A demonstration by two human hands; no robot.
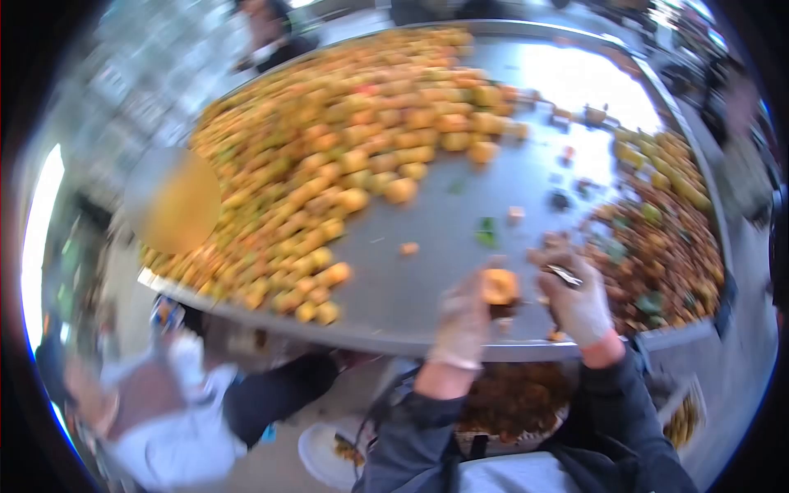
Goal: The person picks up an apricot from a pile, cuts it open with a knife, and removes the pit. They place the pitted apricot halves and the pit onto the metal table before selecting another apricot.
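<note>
My left hand (pixel 460 329), in a pale glove, grips a round orange fruit (pixel 500 286) over the near edge of the metal table (pixel 403 287). Just to the right, my gloved right hand (pixel 579 308) is closed around a small shiny metal tool (pixel 564 275); blur hides its exact kind. A gap separates the tool from the fruit. Beyond my hands, a green leaf (pixel 486 232) and a small orange piece (pixel 408 248) lie on the metal.
A large heap of yellow-orange fruit (pixel 329 156) covers the table's left and far side. Brown scraps (pixel 657 246) pile up at right, below yellow-green pieces (pixel 662 160). Another person (pixel 173 411) is at lower left, near a white bucket (pixel 329 452). A basket (pixel 682 419) stands at lower right.
</note>
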